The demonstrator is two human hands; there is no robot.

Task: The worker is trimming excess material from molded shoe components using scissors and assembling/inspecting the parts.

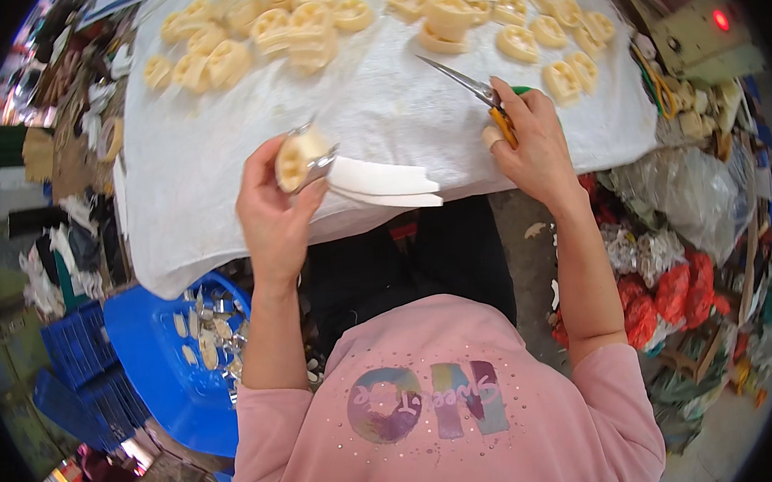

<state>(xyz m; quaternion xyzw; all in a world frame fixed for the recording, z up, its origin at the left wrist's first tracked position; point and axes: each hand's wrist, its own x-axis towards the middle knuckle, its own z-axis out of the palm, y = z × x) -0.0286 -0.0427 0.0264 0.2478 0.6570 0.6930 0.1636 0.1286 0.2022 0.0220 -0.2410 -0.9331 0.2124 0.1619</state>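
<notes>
The left hand (272, 209) is gripping a cream moulded part (301, 157) with white strips (382, 186) trailing above the worktop (218, 145), while the right hand (536, 145) is clasping scissors (474, 87), apparently mid-trimming, so the blades must meet the strips.

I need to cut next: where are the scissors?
In the head view, the scissors are in the right hand, right of centre on the white cloth.

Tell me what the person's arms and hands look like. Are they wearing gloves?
No gloves: the left hand and right hand are bare, and both forearms are uncovered. The pink short-sleeved top ends above the elbows and has a pastel print with small shiny studs. One right-hand finger seems wrapped in pale tape. No watch or bracelet shows.
</notes>
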